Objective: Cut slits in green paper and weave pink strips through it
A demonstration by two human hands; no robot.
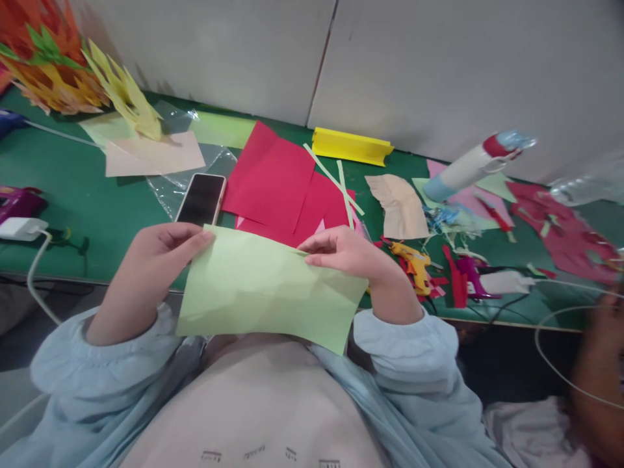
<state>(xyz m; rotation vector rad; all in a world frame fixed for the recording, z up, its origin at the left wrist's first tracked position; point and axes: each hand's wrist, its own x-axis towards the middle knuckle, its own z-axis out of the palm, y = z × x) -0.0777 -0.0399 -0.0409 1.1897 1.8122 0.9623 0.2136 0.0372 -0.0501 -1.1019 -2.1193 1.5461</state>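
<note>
A light green sheet of paper (273,292) hangs between my two hands, slightly bowed, in front of the table's near edge. My left hand (170,250) pinches its upper left corner between thumb and fingers. At the upper edge, right of the middle, my right hand (336,250) grips the sheet with thumb and fingertips. Just beyond the paper lie several overlapping red sheets (273,175). A phone (202,198) with a dark screen rests beside them, near my left hand. Two thin pale green strips (341,185) cross over the red paper.
Yellow (412,263) and purple (470,276) glue guns lie on the right with red scraps. A bottle (472,166) stands behind them. Yellow folded paper (351,146) sits by the wall. Paper flames (53,58) fill the back left. A white charger (22,227) trails a cable. Another person's arm (597,351) shows at right.
</note>
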